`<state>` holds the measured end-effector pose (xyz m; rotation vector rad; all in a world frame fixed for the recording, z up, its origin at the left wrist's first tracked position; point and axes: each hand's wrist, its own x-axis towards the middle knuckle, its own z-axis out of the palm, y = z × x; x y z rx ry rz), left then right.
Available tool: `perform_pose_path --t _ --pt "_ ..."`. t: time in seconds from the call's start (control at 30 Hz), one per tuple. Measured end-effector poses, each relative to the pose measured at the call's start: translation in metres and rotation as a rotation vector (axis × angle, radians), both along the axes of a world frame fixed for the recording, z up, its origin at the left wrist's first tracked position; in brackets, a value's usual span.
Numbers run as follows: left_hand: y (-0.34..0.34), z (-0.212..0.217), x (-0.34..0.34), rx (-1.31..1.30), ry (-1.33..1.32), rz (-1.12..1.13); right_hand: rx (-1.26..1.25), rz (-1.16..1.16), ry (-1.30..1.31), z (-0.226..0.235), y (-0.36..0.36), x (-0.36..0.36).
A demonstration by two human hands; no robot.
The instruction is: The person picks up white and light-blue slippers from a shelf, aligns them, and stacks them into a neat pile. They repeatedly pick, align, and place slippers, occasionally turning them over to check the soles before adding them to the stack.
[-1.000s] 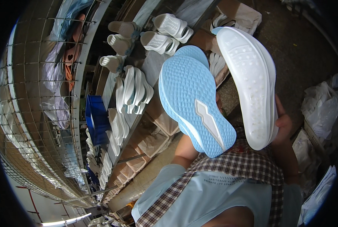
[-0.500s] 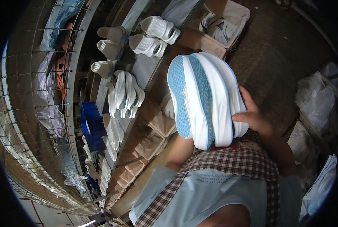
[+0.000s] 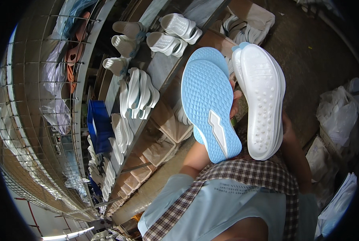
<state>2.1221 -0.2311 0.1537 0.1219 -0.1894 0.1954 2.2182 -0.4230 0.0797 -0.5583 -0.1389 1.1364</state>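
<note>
Two light blue shoe soles (image 3: 206, 94) lie one over the other, patterned undersides facing up, a white zigzag inset near the heel. My left hand (image 3: 235, 101) grips them from behind; its fingertips show past their right edge, and the rest is hidden. Beside them, a small gap apart, stands a stack of white shoe soles (image 3: 262, 92) with the bumpy inner side up. My right hand (image 3: 286, 127) is closed on that stack at its right edge, mostly hidden behind it.
On the left, a metal rack shelf (image 3: 157, 70) carries several white soles (image 3: 138, 90) and a blue bin (image 3: 99, 125). Wire mesh (image 3: 30, 100) runs along the far left. A lined crate (image 3: 263, 18) of soles stands ahead; white plastic bags (image 3: 336, 110) lie at the right.
The soles, pressed together on edge before, are now parted into two groups, one per hand. The blue undersides and the white inner sides have turned up into view.
</note>
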Motion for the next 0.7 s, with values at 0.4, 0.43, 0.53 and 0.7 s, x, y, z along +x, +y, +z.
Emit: perform_pose_path --t 0.4,0.43,0.53,0.7 --pt "-0.008 0.005 0.01 -0.023 -0.038 -0.005 0.171 0.161 -0.165 0.039 0.001 0.021" --pt "-0.011 0.01 0.01 -0.004 -0.016 0.02 0.146 0.125 -0.128 0.035 -0.001 0.021" --pt "-0.025 0.02 0.0 0.315 0.598 0.254 0.022 0.06 -0.093 0.021 -0.01 0.02" --pt "-0.007 -0.003 0.027 0.671 0.706 0.051 0.003 0.072 -0.174 -0.021 -0.017 0.026"
